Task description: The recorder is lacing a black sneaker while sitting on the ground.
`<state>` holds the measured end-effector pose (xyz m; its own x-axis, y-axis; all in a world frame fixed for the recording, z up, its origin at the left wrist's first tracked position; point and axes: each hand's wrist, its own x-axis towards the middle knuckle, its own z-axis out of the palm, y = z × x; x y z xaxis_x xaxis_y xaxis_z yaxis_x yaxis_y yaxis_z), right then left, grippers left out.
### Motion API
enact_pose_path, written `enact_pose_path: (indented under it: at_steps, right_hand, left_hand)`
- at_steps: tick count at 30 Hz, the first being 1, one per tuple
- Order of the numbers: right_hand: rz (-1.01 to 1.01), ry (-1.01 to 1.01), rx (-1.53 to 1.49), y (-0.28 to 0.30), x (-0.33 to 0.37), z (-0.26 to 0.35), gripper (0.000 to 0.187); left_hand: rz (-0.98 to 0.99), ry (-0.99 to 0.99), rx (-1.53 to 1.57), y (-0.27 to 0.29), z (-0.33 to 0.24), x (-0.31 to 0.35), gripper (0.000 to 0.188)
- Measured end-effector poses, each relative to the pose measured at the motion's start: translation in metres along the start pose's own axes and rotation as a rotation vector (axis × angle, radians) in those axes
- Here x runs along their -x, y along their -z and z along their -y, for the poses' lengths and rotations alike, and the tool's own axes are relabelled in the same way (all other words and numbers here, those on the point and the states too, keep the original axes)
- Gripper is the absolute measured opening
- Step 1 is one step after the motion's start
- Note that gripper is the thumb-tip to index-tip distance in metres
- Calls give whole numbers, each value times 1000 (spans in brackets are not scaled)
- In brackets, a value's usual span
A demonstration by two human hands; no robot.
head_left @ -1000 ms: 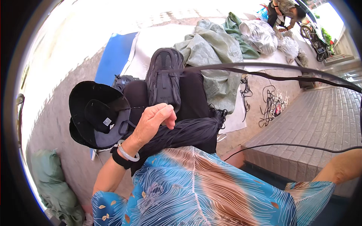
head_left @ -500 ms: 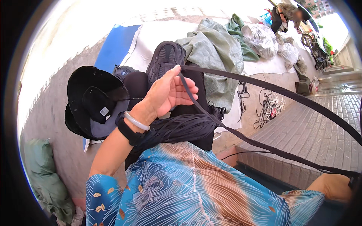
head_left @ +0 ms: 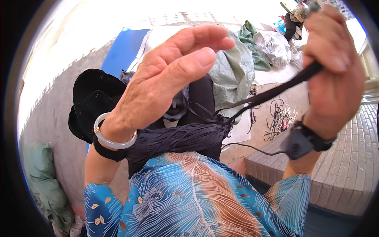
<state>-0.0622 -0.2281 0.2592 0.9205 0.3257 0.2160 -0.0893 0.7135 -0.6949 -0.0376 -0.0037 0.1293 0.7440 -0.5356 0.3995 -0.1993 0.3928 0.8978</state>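
Note:
A thick bundle of dark flat laces [head_left: 177, 138] lies across my lap. From its gathered right end a few black laces [head_left: 276, 93] run up to my right hand [head_left: 333, 67], raised at the upper right with its fingers closed around them. My left hand [head_left: 158, 77] hovers above the bundle's left part, fingers stretched out and thumb apart, with nothing in it. A pale bangle [head_left: 114, 145] and a black band circle that wrist. At my right wrist sits a black strap with a dark device [head_left: 298, 144].
A black brimmed hat [head_left: 92, 100] rests left of my legs. Ahead lie a grey-green sack [head_left: 235, 71] and a white plastic bag [head_left: 272, 48]. Tangled cords [head_left: 278, 118] are on the ground beside a brick-patterned ledge [head_left: 339, 166]. A green sack [head_left: 47, 185] stands lower left.
My right hand has come up from the lower right edge into view, bringing the laces with it. My left hand has let go of the lace and risen closer to the camera.

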Motion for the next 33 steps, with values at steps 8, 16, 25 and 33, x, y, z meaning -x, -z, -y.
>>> enact_pose_path:
  at_steps: [8, 16, 25, 33]
  right_hand:
    - [-180, 237, 942, 42, -2, -156, 28]
    - [-111, 160, 1043, 80, 0, -162, 28]
    - [-133, -225, 630, 70, 10, -159, 28]
    - [-539, 355, 357, 123, 61, -25, 24]
  left_hand:
    - [-103, 401, 169, 10, 6, 28, 50]
    - [-90, 623, -14, 22, 21, 31, 36]
    - [-118, 528, 195, 14, 31, 36, 31]
    - [-637, -103, -2, 53, -78, 82, 31]
